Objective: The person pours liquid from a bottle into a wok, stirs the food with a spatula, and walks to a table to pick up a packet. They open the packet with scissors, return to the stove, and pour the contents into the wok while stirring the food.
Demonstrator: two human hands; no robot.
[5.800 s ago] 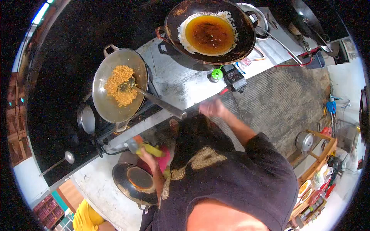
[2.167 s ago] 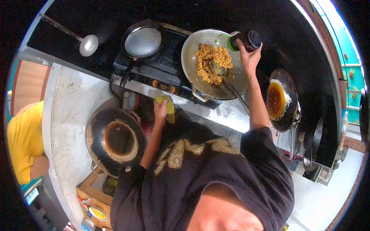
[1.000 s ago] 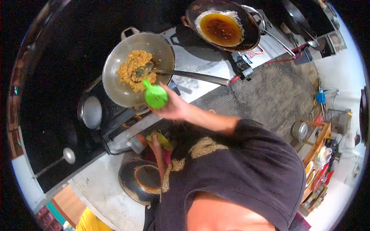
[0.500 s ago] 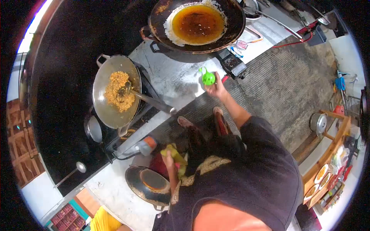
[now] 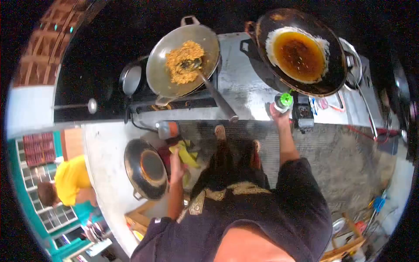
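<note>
The left grip (image 5: 176, 166) is pinching a cloth (image 5: 188, 157), whose soft yellow-green folds are hanging out past the fingers near a black wok (image 5: 135, 168). Farther forward, the right grip (image 5: 281, 115) is curling round a bottle (image 5: 286, 100), which is sitting within the fingers by the front edge of the metal counter (image 5: 242, 81), just beside a black box (image 5: 303, 110). I cannot tell whether its base is touching the metal. Its bright green plastic cap is facing up.

The black wok is resting on the white counter (image 5: 107, 148), a brownish ring marking its rounded inside. Ahead, a shiny steel wok (image 5: 158, 74) is holding crumbly orange food (image 5: 185, 72); a spatula (image 5: 220, 101) is standing in it, its long handle leaning over the rim. To the right, a dark wok (image 5: 281, 18) is holding amber liquid (image 5: 301, 54), and a pale crust is ringing the pool.

Below the metal counter, the grey floor (image 5: 323, 153) is showing fine ridges. Beyond the white counter, a person (image 5: 74, 179) in yellow is showing before teal framework (image 5: 46, 233).
</note>
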